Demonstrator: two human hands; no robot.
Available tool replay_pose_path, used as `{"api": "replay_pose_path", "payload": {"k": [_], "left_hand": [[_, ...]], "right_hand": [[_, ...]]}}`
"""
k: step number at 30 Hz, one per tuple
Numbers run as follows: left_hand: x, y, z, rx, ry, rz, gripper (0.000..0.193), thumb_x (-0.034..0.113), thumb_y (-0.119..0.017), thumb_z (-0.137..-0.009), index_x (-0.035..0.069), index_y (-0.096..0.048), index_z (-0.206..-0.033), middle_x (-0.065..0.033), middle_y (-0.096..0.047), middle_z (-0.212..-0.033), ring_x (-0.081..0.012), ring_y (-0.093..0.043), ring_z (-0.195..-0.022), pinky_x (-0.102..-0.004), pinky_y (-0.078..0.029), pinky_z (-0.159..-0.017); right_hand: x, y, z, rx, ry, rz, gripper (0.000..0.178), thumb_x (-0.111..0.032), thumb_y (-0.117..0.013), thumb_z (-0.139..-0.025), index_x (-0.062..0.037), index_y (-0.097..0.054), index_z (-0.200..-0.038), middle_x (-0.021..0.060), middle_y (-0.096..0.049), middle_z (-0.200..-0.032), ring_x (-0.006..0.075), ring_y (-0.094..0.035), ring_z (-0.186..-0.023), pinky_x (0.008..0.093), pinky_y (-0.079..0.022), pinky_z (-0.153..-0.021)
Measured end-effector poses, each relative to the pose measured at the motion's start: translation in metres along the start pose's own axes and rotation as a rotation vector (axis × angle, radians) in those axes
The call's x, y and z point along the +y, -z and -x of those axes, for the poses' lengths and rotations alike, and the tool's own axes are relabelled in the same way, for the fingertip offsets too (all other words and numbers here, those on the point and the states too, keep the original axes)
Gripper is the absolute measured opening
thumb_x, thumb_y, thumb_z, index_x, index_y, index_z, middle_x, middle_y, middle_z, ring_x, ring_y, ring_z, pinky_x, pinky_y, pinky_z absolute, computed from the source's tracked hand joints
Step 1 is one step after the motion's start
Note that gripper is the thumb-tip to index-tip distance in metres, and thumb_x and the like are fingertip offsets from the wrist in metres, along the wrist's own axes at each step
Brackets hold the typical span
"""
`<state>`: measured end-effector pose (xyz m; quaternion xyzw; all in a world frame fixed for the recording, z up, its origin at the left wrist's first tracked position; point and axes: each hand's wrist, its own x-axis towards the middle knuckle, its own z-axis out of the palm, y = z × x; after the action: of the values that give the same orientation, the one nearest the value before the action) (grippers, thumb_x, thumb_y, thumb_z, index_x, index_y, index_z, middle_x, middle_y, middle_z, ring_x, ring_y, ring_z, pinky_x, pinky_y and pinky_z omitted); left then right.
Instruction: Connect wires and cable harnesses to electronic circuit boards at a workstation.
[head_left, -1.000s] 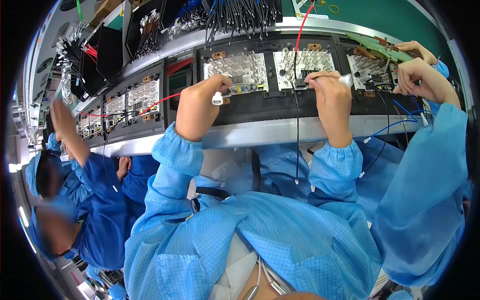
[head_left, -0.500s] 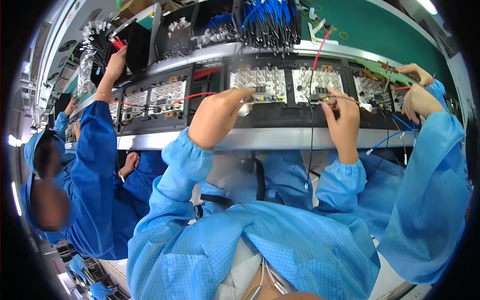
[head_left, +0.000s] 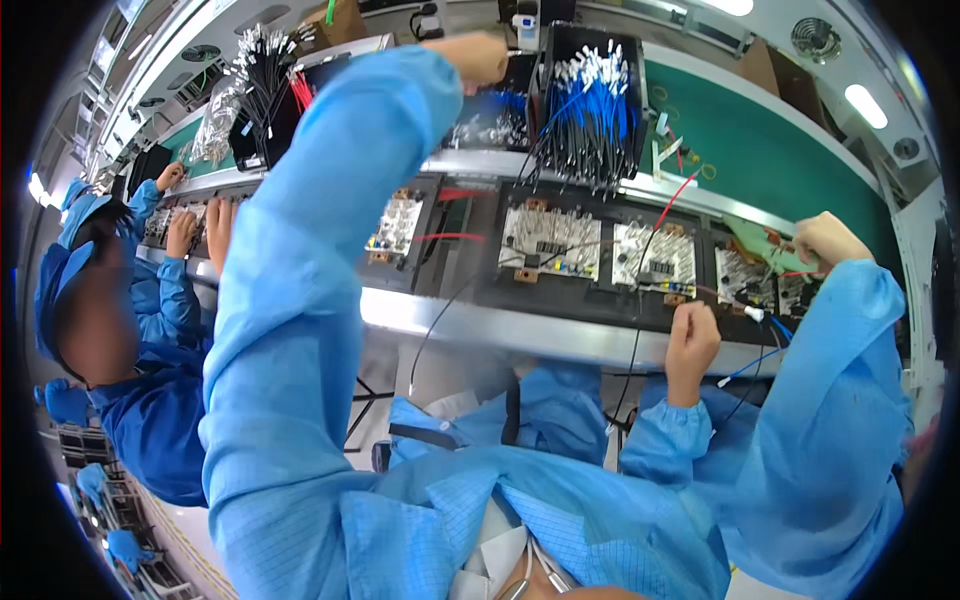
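Note:
My left hand (head_left: 472,58) is stretched out at the far side, over a black bin (head_left: 515,85) of blue and clear small parts; its fingers are mostly hidden. Held low by the bench's front edge, my right hand (head_left: 692,338) has curled fingers, and whatever is in them does not show. Just beyond it lies a white circuit board (head_left: 655,258) crossed by a red and black wire (head_left: 672,205). Left of that is another circuit board (head_left: 552,245), from which a black wire (head_left: 437,325) hangs over the edge. Both boards sit in a black tray (head_left: 480,270).
A black bin holds a bundle of blue and black wires (head_left: 590,110) with white tips. At right, a co-worker's hand (head_left: 832,240) is over further boards (head_left: 740,275). A co-worker (head_left: 150,420) in dark blue sits at left. A metal rail (head_left: 450,325) lines the bench front.
My left hand has left the left board and swung up to the far bins. My right hand has drawn back from the right board toward the front edge. The view has shifted.

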<state>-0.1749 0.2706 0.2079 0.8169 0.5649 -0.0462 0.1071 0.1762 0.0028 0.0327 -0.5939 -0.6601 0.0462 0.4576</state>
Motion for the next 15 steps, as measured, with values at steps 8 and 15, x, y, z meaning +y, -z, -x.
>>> {"api": "replay_pose_path", "payload": {"k": [8, 15], "left_hand": [[-0.102, -0.113, -0.124, 0.07, 0.123, -0.248, 0.043, 0.041, -0.064, -0.084, 0.0, -0.07, -0.095, -0.0232, -0.067, -0.097, -0.0385, -0.064, -0.095, -0.0458, -0.05, -0.085], [-0.093, -0.162, -0.171, 0.15, 0.358, -0.08, 0.047, 0.043, -0.061, -0.085, 0.001, -0.067, -0.104, -0.022, -0.067, -0.103, -0.0365, -0.064, -0.1, -0.0442, -0.048, -0.09]], "right_hand": [[-0.012, 0.011, -0.012, -0.075, 0.119, -0.044, 0.02, -0.006, -0.052, -0.084, -0.0027, -0.047, -0.064, 0.0114, -0.045, -0.059, 0.0284, -0.045, -0.054, 0.0393, -0.033, -0.05], [-0.012, 0.004, -0.012, -0.076, 0.127, 0.002, 0.018, -0.008, -0.056, -0.079, -0.0037, -0.05, -0.063, 0.0095, -0.045, -0.057, 0.0274, -0.044, -0.052, 0.039, -0.032, -0.047]]}}
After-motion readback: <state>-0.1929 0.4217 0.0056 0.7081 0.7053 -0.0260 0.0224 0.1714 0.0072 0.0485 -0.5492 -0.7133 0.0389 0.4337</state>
